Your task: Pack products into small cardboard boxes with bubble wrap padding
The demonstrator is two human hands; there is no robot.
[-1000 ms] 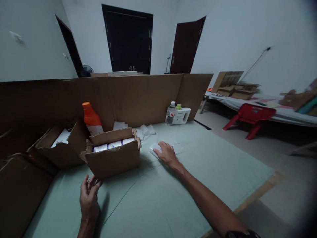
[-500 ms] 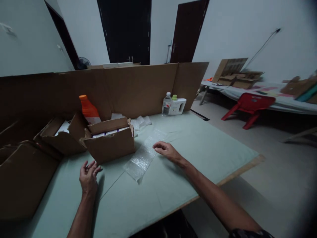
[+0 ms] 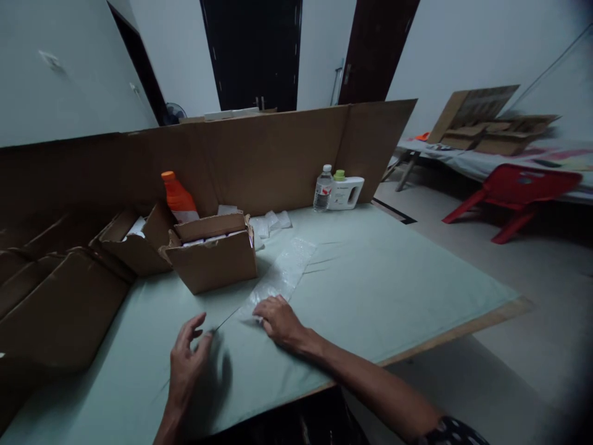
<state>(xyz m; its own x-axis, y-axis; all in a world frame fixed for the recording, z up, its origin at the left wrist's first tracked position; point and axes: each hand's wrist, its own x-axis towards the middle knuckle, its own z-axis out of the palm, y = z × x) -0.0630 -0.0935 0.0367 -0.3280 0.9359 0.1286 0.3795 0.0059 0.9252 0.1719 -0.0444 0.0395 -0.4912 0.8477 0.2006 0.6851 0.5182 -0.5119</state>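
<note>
A strip of clear bubble wrap (image 3: 286, 269) lies slantwise on the pale green table cover. My right hand (image 3: 280, 320) is on its near end, fingers curled down over the plastic; the fingertips are partly hidden. To the left, my left hand (image 3: 188, 355) hovers just above the cover with thumb and fingers apart, holding nothing. Beyond the hands stands an open cardboard box (image 3: 225, 262) with white items inside, their tops barely showing.
More open cartons (image 3: 60, 309) crowd the left side. An orange bottle (image 3: 178, 196), small plastic pieces (image 3: 271, 222), a clear bottle (image 3: 323, 190) and a white jug (image 3: 347, 193) stand or lie along a cardboard screen (image 3: 278, 145). A red chair (image 3: 521, 185) is off to the right.
My right hand has come down and left onto the near end of the bubble wrap. My left hand has moved right and nearer me. The view has turned slightly left.
</note>
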